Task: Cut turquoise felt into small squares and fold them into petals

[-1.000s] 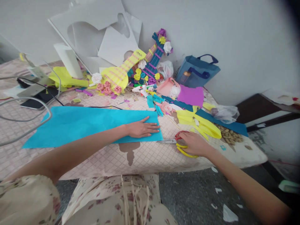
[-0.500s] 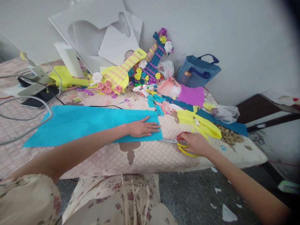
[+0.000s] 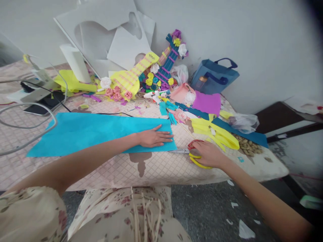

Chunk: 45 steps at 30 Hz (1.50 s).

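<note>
A long turquoise paper sheet lies flat on the quilted table cover. My left hand rests open and flat on the sheet's right end, fingers stretched out. Just right of the sheet's corner lie scissors with red and yellow handles, blades pointing left. My right hand covers the handles, fingers curled around them on the table.
Yellow paper strips, a purple sheet, a blue bag and nuts lie to the right. Paper guitars, white boards, a white roll, a phone and cables fill the back and left.
Both hands stay nearly where they were; the right hand has settled slightly on the scissors' handles. The view has shifted a little.
</note>
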{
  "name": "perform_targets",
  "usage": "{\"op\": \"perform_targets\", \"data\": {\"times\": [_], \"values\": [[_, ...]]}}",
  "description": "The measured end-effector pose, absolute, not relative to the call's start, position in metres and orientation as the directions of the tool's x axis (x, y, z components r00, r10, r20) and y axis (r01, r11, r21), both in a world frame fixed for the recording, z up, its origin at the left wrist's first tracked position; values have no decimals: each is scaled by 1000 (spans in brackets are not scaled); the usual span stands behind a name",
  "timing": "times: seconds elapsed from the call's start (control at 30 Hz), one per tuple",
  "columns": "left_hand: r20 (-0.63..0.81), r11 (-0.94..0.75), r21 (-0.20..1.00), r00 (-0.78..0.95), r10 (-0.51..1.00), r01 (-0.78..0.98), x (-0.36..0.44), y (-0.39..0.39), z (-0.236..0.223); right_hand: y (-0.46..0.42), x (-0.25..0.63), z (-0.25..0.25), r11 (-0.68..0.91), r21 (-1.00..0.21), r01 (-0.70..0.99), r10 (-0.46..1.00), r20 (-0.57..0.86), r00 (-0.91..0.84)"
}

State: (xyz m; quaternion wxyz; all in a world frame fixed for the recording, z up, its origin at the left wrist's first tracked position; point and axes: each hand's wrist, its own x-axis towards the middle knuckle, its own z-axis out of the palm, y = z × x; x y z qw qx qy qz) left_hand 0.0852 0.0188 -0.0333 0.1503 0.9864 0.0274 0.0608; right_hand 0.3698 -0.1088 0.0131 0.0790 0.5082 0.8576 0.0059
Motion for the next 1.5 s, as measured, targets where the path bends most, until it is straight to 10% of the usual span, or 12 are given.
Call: {"op": "perform_targets", "data": {"times": [1.5], "values": [[96, -935, 351, 992, 88, 49, 86, 18, -32, -110, 366, 12, 501, 100, 859, 864, -101, -492]]}}
